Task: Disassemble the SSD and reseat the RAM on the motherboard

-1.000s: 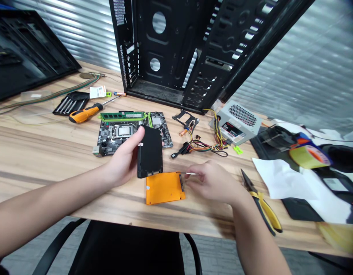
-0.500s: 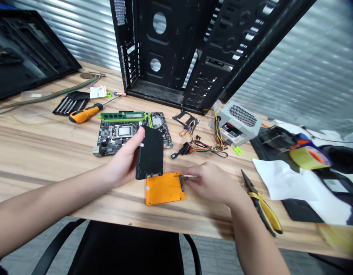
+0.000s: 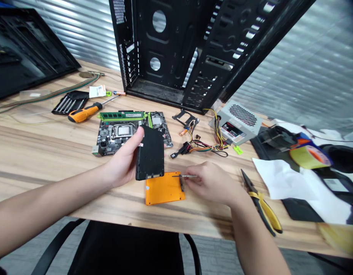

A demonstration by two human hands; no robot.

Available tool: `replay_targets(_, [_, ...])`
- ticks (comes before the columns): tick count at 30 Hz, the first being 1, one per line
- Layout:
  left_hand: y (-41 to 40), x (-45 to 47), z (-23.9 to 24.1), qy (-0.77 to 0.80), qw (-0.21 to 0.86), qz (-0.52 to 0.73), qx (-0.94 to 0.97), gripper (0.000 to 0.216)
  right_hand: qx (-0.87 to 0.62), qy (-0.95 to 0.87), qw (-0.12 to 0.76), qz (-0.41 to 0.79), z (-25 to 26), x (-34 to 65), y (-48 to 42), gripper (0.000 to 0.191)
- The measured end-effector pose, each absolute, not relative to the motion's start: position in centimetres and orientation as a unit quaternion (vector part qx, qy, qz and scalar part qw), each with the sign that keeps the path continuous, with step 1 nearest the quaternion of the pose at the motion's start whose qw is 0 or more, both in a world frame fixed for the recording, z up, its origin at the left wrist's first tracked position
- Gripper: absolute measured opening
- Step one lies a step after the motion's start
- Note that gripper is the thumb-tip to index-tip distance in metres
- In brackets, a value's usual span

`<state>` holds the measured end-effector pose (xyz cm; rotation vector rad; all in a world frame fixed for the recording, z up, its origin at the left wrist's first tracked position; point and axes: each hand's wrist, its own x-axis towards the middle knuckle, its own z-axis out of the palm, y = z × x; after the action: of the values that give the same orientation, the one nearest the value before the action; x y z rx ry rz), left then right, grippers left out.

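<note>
Clock centred on the black drive, 12 = far edge of desk.

Out at 10: black panel (image 3: 24, 49), smooth, shallow tray shape. Nearer at 10: screwdriver (image 3: 83, 114), orange/black handle, bare steel shaft. Motherboard (image 3: 106, 131), also 10, partly behind the drive: flat rectangular PCB, square metal CPU lid, green RAM stick.

Left hand (image 3: 123, 162) at 9, closed on the black drive (image 3: 150, 154): thumb over its left edge, fingers behind. Drive is a thin matte slab, held above the desk. Long axis runs about 12–6, contact end points to 6.

Orange drive (image 3: 165, 191) at 5, flat on the wood-grain desk (image 3: 116, 206). Smooth thin rectangle, small screw holes in the corners. Long axis roughly 9–3, black connector end points to 3.

PC case (image 3: 176, 53) at 1: black sheet metal, round cutouts, slots.

Thin metal tool (image 3: 190, 176) at 4, slim, points to 9, tip over the orange drive; can't tell if touching. Right hand (image 3: 209, 181) also at 4, fingertips pinched on that tool.

Power supply (image 3: 239, 118) between 2 and 3: grey metal box, perforated grille. Pliers (image 3: 262, 204) at 4, long-nosed, yellow/black grips. White paper (image 3: 279, 177) at 3, creased.
</note>
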<state>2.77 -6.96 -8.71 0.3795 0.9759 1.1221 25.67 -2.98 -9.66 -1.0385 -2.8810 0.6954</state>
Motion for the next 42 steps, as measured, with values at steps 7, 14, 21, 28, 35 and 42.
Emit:
replay_targets(7, [-7.4, 2.8, -9.4, 0.384, 0.724, 0.533, 0.213, 0.038, -0.349, -0.879, 0.236, 0.224, -11.2, 25.1, -3.6, 0.013])
replay_targets(14, [-8.0, 2.7, -10.0, 0.354, 0.726, 0.527, 0.264, 0.055, -0.301, -0.817, 0.355, 0.340, -12.1, 24.0, -5.1, 0.009])
replay_targets(21, [-8.0, 2.7, -10.1, 0.343, 0.730, 0.527, 0.268, 0.060, -0.298, -0.825, 0.342, 0.336, -11.9, 23.8, -5.2, 0.009])
replay_targets(28, [-8.0, 2.5, -10.1, 0.343, 0.731, 0.520, 0.276, 0.068, -0.306, -0.816, 0.340, 0.354, -12.1, 23.9, -5.2, 0.009])
replay_targets(35, [-8.0, 2.6, -10.2, 0.350, 0.726, 0.521, 0.279, 0.073, -0.297, -0.810, 0.341, 0.373, -12.1, 24.0, -5.2, 0.008])
replay_targets(42, [-8.0, 2.7, -10.0, 0.365, 0.722, 0.522, 0.270, 0.063, -0.275, -0.832, 0.356, 0.325, -11.6, 24.1, -5.0, 0.011])
